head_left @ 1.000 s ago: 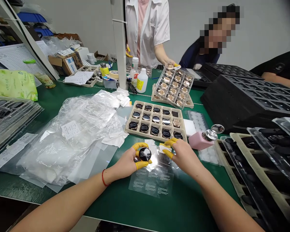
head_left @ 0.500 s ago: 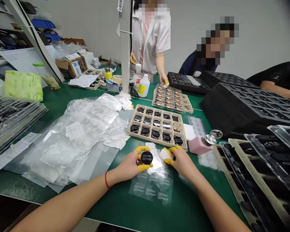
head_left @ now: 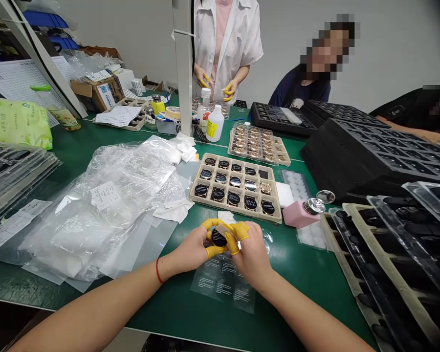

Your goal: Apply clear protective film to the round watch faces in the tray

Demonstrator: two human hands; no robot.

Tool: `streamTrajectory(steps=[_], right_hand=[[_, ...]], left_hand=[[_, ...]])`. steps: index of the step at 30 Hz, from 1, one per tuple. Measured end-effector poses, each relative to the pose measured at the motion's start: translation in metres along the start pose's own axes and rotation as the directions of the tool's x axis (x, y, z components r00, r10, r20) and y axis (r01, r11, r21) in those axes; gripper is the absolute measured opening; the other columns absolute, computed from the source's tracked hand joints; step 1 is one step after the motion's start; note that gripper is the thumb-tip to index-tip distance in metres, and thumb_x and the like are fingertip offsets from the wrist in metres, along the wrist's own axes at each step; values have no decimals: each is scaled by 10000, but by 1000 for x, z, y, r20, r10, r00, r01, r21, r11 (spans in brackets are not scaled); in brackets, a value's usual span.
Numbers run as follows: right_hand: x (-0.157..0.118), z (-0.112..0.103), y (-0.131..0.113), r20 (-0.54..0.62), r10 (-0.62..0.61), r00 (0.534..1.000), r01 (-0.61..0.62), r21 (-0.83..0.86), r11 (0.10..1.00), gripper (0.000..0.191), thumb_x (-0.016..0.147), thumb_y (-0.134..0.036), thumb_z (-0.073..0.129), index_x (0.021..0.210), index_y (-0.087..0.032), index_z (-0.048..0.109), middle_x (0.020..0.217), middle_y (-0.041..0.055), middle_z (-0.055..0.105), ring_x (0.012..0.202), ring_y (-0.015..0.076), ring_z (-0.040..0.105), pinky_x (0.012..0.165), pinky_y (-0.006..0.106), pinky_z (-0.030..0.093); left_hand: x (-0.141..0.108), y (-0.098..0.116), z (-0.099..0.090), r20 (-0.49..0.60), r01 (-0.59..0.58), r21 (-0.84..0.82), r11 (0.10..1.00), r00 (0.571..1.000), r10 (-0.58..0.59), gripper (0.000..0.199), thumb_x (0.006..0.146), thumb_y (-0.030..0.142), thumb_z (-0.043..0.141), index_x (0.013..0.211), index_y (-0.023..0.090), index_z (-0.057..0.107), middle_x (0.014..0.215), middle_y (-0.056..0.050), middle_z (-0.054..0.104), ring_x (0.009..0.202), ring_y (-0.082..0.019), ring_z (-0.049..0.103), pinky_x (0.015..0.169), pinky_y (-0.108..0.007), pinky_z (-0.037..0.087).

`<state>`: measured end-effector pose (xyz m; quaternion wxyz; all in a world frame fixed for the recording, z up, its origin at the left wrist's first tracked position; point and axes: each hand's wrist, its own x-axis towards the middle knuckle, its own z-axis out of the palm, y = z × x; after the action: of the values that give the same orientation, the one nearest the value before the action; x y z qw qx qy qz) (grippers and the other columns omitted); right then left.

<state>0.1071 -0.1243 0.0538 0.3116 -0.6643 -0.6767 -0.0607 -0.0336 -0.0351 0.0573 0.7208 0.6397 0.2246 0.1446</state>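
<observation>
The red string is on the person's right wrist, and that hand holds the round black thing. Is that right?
Not quite. The head view shows the red string on the left wrist, not the right. That left hand does hold the round black disc.

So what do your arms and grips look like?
Each grip is a bare hand, the left hand and the right hand, with yellow finger cots on the fingers. A thin red string bracelet circles the left wrist. Both forearms are bare, with no sleeves.
</observation>
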Motion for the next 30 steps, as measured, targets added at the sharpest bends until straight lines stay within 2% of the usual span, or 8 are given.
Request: streamTrajectory(steps=[3,6,10,12,18,30], right_hand=[[6,1,14,-4,28,1000,-28,17,999,135,852,-153,429,860,-181,561,758,52,557,732,193,458,729,351,374],[10,-7,23,29,22,999,-23,57,998,129,844,-129,450,879,-182,563,769,48,567,742,189,461,731,350,377],[12,-22,22,40,-88,995,82,137,987,184,856,-112,455,977,-193,569,837,47,589,797,186,472,755,350,384],[10,-26,17,47,-152,987,147,100,984,225,840,-82,454,984,-200,580,852,47,592,825,192,467,812,383,378],[-2,-16,9,55,-241,969,244,-56,968,286,753,3,460,898,-201,600,835,41,599,868,203,463,969,447,303],[-16,-8,5,21,-271,962,271,-61,961,288,765,-6,454,889,-232,582,819,13,612,863,187,481,986,404,296]], left_hand=[[0,-2,0,41,9,9,1000,999,-10,469,770,271,667,1184,203,459,917,-25,608,777,-142,573,684,-262,466],[1,-2,0,51,19,24,1000,999,-20,537,748,282,691,1219,214,441,949,-34,611,823,-164,581,727,-291,472],[1,-1,0,37,37,62,997,999,-39,501,738,292,700,1175,209,471,893,-18,604,768,-146,569,686,-272,464],[2,-1,0,35,38,70,997,999,-41,468,737,284,698,1145,201,485,866,-8,595,739,-132,557,666,-258,456],[1,-5,2,-9,25,-7,1000,1000,-25,470,723,255,708,1130,191,481,884,-10,595,759,-130,570,701,-260,462],[2,-13,-4,-55,36,11,999,998,-35,498,732,165,664,1178,191,443,1032,-53,599,837,-142,590,734,-257,468]])
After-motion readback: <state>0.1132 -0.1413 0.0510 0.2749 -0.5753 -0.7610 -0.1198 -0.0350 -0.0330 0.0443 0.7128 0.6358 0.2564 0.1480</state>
